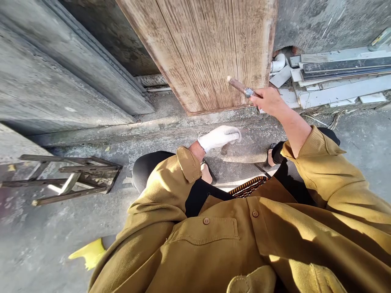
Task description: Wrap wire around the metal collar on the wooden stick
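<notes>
My right hand (268,101), bare, is closed around a brown wooden stick (236,84) with a silvery wire-like band just ahead of the fingers. The stick points up and left, its pale end in front of the wooden panel (210,53). Lower down, my left hand (218,137) wears a white glove and has its fingers curled around a brown-handled tool (224,149). The rounded handle end shows below the glove; its other end is blurred. Both hands are in front of the panel's lower edge, apart from each other. The panel stands upright and looks worn.
A small wooden stool (82,175) lies on its side at left. Grey boards (61,69) lean behind it. Stacked white and dark strips (342,77) and a white pipe (277,64) are at right. A yellow object (90,254) lies on the concrete floor (55,240).
</notes>
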{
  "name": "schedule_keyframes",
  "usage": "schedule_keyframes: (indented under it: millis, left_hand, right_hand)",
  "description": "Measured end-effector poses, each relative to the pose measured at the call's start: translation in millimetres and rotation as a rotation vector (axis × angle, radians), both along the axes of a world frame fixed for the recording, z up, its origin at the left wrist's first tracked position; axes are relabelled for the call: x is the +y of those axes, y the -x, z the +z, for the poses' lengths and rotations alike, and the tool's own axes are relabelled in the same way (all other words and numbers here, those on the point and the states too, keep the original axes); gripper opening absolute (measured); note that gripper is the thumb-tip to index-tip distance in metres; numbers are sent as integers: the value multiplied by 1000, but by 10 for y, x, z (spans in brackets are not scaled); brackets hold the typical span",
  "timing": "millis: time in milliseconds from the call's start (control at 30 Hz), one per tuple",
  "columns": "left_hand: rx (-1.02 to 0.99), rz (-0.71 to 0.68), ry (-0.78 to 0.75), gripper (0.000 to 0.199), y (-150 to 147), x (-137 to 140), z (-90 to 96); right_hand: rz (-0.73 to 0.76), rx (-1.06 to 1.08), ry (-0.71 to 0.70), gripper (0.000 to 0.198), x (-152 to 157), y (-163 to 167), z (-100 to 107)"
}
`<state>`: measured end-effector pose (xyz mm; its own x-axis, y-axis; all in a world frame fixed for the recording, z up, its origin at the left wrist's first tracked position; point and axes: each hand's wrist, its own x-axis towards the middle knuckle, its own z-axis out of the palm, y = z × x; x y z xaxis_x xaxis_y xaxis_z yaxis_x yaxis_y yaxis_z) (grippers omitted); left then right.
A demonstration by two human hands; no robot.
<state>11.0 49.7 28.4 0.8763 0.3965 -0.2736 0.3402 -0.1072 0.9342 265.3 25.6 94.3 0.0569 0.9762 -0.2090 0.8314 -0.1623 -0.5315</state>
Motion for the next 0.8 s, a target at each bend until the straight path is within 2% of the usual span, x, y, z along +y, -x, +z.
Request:
schedule_keyframes:
  millis: [67,133,233,333,433,533,567,633,733,800]
  left_hand:
    - [25,18,-67,26,19,35,59]
    - [22,26,-132,27,38,86,93]
    - [-34,45,-173,31,71,157,98]
    - [-57,68,-145,34,103,192,91]
    - [-63,76,-142,32,125,198,114]
    - [-58,105,-70,33,132,201,130]
    - [-53,114,-46,33,130,205,122]
    - [-41,125,-29,33,122,216,75]
    - [-10,164,-29,37,99,225,-35]
    - [-11,171,-16,36,75,216,-83]
  right_hand:
    - [18,-233,24,38,28,-14,-45]
    - [56,-365,61,42,37,-24,-94]
    - [168,-436,145,42,35,-34,-160]
    - [328,-469,285,32,18,-35,-195]
    - [572,-353,542,20,-36,-22,-176]
    - [834,10,722,17,-110,-2,-107]
    - [874,151,705,17,-130,3,-82]
    - [847,388,555,18,-154,12,-49]
    - [638,591,228,19,-148,36,-65]
    - [493,658,92,23,-130,72,-107]
